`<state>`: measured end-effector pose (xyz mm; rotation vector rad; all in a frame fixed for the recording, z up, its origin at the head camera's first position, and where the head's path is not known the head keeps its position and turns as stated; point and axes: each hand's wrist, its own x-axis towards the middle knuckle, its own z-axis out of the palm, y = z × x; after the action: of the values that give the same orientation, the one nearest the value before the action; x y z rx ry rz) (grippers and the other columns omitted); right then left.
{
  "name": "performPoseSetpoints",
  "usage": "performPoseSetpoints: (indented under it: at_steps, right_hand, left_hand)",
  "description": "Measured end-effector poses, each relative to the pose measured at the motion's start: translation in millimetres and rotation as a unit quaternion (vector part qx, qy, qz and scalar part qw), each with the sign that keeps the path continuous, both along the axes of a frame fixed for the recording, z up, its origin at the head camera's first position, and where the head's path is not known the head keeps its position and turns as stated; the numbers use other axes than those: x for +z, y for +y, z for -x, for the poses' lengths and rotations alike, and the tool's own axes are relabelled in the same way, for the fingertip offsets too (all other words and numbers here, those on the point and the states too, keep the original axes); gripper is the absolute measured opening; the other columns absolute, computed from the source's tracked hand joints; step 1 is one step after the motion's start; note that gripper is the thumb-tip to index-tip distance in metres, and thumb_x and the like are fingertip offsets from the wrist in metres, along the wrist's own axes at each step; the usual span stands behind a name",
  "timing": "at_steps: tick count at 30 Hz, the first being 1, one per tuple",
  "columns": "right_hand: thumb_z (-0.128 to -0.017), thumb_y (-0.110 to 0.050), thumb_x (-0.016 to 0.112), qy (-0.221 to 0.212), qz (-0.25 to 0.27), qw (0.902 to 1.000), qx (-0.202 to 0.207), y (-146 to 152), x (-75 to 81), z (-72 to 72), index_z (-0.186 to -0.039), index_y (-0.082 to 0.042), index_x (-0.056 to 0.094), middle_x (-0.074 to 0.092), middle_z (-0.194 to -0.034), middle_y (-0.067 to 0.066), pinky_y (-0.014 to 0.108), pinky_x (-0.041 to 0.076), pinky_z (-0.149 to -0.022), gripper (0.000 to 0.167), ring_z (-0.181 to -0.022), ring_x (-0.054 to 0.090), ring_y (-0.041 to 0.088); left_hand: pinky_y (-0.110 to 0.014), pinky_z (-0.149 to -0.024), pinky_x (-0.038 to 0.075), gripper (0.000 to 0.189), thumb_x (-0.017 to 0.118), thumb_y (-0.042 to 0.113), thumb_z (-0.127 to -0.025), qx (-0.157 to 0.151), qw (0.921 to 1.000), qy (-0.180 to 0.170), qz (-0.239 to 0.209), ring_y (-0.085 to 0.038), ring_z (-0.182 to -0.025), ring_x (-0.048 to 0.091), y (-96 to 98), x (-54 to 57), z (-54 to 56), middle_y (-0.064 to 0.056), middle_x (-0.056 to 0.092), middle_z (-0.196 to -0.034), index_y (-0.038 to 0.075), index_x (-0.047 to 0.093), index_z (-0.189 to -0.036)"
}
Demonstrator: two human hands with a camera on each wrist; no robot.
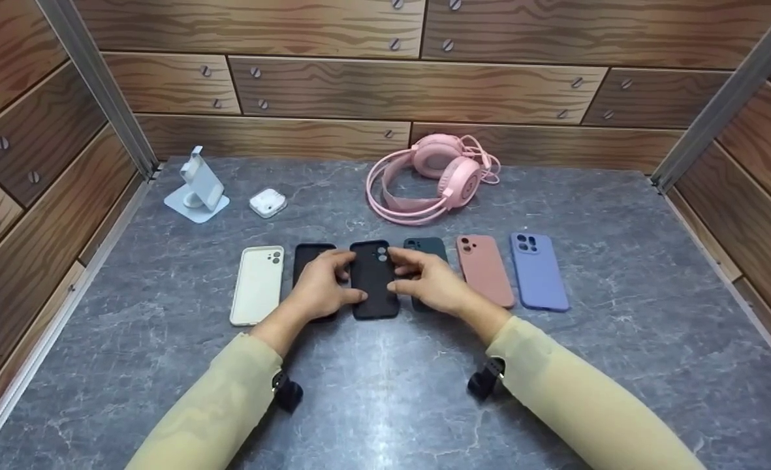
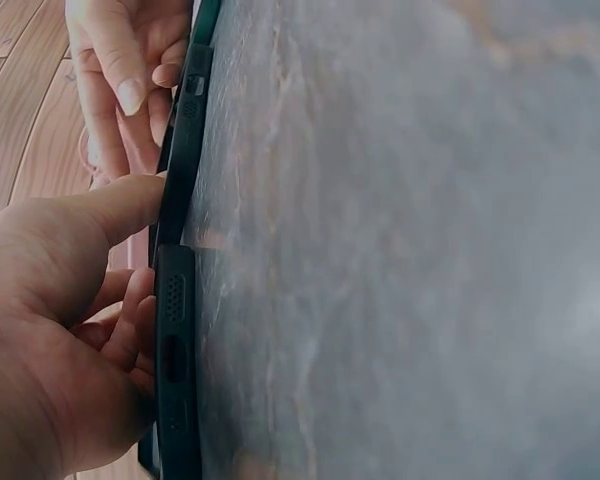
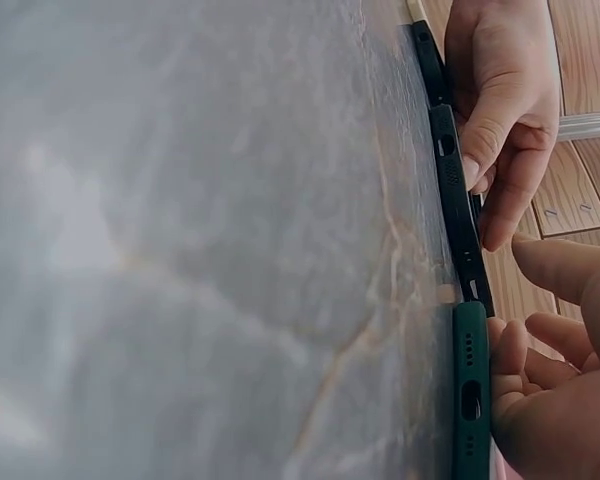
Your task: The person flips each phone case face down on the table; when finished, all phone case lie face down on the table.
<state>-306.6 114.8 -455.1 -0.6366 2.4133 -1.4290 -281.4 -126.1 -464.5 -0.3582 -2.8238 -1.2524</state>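
Note:
In the head view, a black phone case point(image 1: 375, 277) lies face down in a row of cases, between my two hands. My left hand point(image 1: 320, 284) reaches over a second black phone case point(image 1: 307, 254), its thumb touching the middle case's left edge. The left wrist view shows that thumb point(image 2: 130, 205) against the edge. My right hand point(image 1: 434, 282) hovers over a dark green phone case point(image 1: 432, 245), fingertips beside the middle case's right edge. A gap shows between the right thumb point(image 3: 550, 265) and the black case in the right wrist view.
A cream phone case point(image 1: 256, 287) lies at the row's left end; a pink one point(image 1: 486, 271) and a blue-purple one point(image 1: 542, 277) lie at the right. Behind stand a white stand point(image 1: 207, 186), a small white earphone box point(image 1: 267, 203) and pink headphones point(image 1: 461, 183). Wood-patterned walls enclose the table.

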Motion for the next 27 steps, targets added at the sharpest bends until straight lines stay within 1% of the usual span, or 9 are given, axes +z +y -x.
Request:
performPoseSetpoints:
  at_steps: [3,5,8,12,14,18,23,27]
  right_hand:
    - [-0.098,-0.008,0.076,-0.002,0.021,0.9998,0.003,0.5,0.1,0.1,-0.157,0.001,0.049,0.054,-0.154,0.022,0.050,0.048,-0.110,0.066,-0.131,0.059,0.037]
    - [-0.098,-0.005,0.074,-0.009,0.043,0.9990,0.006,0.9,0.7,0.2,-0.157,0.002,0.048,0.054,-0.154,0.023,0.047,0.050,-0.109,0.065,-0.132,0.059,0.038]
    - [-0.099,0.001,0.072,-0.035,0.088,0.9955,0.009,0.3,1.4,-0.4,-0.158,0.003,0.045,0.052,-0.155,0.025,0.042,0.052,-0.107,0.065,-0.135,0.058,0.040]
    - [-0.099,0.005,0.068,-0.080,0.138,0.9872,0.001,-0.5,1.2,-2.0,-0.159,0.004,0.043,0.047,-0.158,0.027,0.037,0.055,-0.103,0.064,-0.136,0.057,0.042]
    - [-0.100,0.007,0.066,-0.091,0.155,0.9837,-0.008,-1.9,2.0,-1.7,-0.158,0.006,0.043,0.047,-0.158,0.028,0.036,0.057,-0.100,0.063,-0.133,0.060,0.042]
    - [-0.098,0.009,0.066,-0.103,0.175,0.9785,-0.034,-2.9,2.3,-0.2,-0.157,0.006,0.045,0.052,-0.154,0.027,0.035,0.059,-0.094,0.062,-0.123,0.066,0.036]
    - [-0.094,0.013,0.067,-0.112,0.193,0.9732,-0.057,-6.2,1.7,1.9,-0.154,0.008,0.048,0.057,-0.148,0.028,0.033,0.059,-0.095,0.063,-0.112,0.069,0.025]
    - [-0.092,0.016,0.066,-0.117,0.204,0.9698,-0.065,-6.7,0.1,2.6,-0.152,0.009,0.050,0.061,-0.141,0.029,0.033,0.060,-0.092,0.063,-0.106,0.071,0.022]
  left_hand:
    - [-0.042,-0.101,0.052,0.075,0.095,0.013,-0.077,-0.001,1.0000,0.002,0.000,-0.026,-0.105,0.066,0.2,-0.2,0.6,-0.020,0.060,-0.144,-0.006,0.063,-0.142]
    - [-0.042,-0.101,0.052,0.075,0.095,0.014,-0.078,-0.002,1.0000,0.001,-0.001,-0.026,-0.105,0.066,-0.1,-0.5,1.1,-0.020,0.060,-0.145,-0.005,0.062,-0.143]
    - [-0.042,-0.102,0.052,0.076,0.095,0.014,-0.078,-0.002,1.0000,-0.002,-0.004,-0.026,-0.107,0.066,-0.9,-0.9,1.1,-0.020,0.059,-0.146,-0.005,0.062,-0.144]
    - [-0.042,-0.105,0.050,0.075,0.095,0.014,-0.079,-0.001,1.0000,-0.003,-0.005,-0.026,-0.108,0.066,-1.3,-1.9,0.3,-0.021,0.059,-0.147,-0.005,0.062,-0.144]
    - [-0.042,-0.106,0.050,0.075,0.094,0.014,-0.079,0.000,1.0000,0.000,-0.007,-0.027,-0.107,0.066,-2.1,-2.4,0.3,-0.021,0.059,-0.147,-0.005,0.062,-0.144]
    - [-0.043,-0.107,0.049,0.074,0.094,0.014,-0.080,-0.004,1.0000,-0.003,-0.008,-0.027,-0.109,0.066,-2.0,-2.8,0.6,-0.021,0.058,-0.148,-0.004,0.062,-0.144]
    - [-0.042,-0.106,0.050,0.073,0.093,0.015,-0.082,-0.008,0.9999,-0.012,-0.001,-0.028,-0.112,0.065,-2.0,-1.4,-0.1,-0.018,0.058,-0.150,-0.002,0.061,-0.146]
    - [-0.043,-0.102,0.051,0.072,0.092,0.015,-0.083,-0.018,0.9998,-0.004,0.006,-0.029,-0.110,0.064,-0.6,-0.2,-0.6,-0.017,0.059,-0.147,-0.002,0.061,-0.146]
